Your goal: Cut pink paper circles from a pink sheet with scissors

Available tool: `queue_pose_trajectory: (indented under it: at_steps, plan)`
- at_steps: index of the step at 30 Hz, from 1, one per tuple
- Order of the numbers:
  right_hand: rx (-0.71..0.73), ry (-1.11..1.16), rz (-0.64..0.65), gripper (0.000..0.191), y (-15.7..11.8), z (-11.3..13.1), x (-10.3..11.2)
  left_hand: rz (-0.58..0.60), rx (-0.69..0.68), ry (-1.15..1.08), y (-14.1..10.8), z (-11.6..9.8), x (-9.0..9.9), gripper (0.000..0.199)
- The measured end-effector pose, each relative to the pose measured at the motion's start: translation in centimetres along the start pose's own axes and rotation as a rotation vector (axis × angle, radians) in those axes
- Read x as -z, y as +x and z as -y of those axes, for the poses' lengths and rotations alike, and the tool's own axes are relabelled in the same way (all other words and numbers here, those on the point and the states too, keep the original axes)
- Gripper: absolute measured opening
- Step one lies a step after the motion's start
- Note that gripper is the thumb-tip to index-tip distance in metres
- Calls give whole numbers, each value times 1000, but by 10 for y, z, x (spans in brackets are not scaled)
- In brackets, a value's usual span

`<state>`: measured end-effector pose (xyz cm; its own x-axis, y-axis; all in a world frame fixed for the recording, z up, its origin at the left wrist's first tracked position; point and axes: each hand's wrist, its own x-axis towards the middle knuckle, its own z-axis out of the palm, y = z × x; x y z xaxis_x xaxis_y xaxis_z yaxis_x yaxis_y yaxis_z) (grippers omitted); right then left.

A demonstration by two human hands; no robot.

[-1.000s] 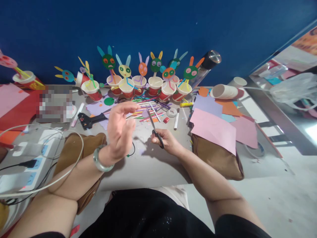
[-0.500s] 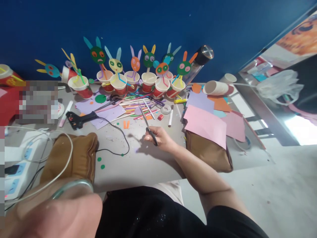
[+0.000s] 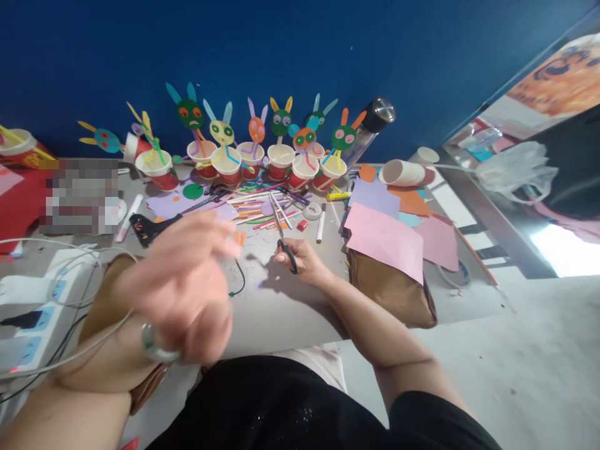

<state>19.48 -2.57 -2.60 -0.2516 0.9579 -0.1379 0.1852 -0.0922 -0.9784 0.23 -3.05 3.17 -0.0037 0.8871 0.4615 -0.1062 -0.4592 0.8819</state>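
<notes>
My right hand [image 3: 302, 259] is closed on black-handled scissors [image 3: 280, 232], whose blades point up toward a pile of coloured sticks [image 3: 262, 203]. My left hand [image 3: 187, 281] is raised over the table at the left, smeared by motion, a bangle [image 3: 157, 345] at its wrist. Whether its fingers hold anything cannot be made out. Behind it lies a black glue gun [image 3: 145, 230], partly covered. Small orange paper pieces [image 3: 240, 237] lie just beyond its fingertips.
Red-and-white cups [image 3: 227, 164] with paper rabbit figures stand along the blue wall. Pink paper [image 3: 384, 240] lies over a brown cushion [image 3: 391, 290] at the right. A power strip [image 3: 40, 312] with cables is at the left. A bottle [image 3: 370, 125] leans behind the cups.
My left hand has moved up and right from the lower left corner, over the table, now covering part of the glue gun and cushion. My right hand with the scissors has barely moved.
</notes>
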Motion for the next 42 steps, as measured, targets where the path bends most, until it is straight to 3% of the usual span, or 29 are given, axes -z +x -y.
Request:
queue_pose_trajectory:
  at_steps: [1,3,6,9,15,27,34,42]
  plan:
    - [16,8,-9,67,0,0,1,-33,-56,-26,6,9,-5,42]
    - [36,16,-22,68,-1,-1,1,-71,-9,-96,14,24,-13,45]
    - [35,4,-9,69,-3,-1,1,56,362,-223,18,39,-20,45]
    - [46,-13,7,69,-4,-1,0,130,484,-307,17,45,-22,41]
    - [59,-85,4,71,-3,-2,-3,116,395,-307,17,42,-20,22]
    - [100,-183,-11,68,-1,-1,-3,105,329,-180,22,43,-18,21]
    - [92,-43,114,68,-4,-3,-1,111,385,-161,24,38,-19,22]
    - [108,-37,131,69,-6,-1,-1,144,444,-144,22,41,-20,20]
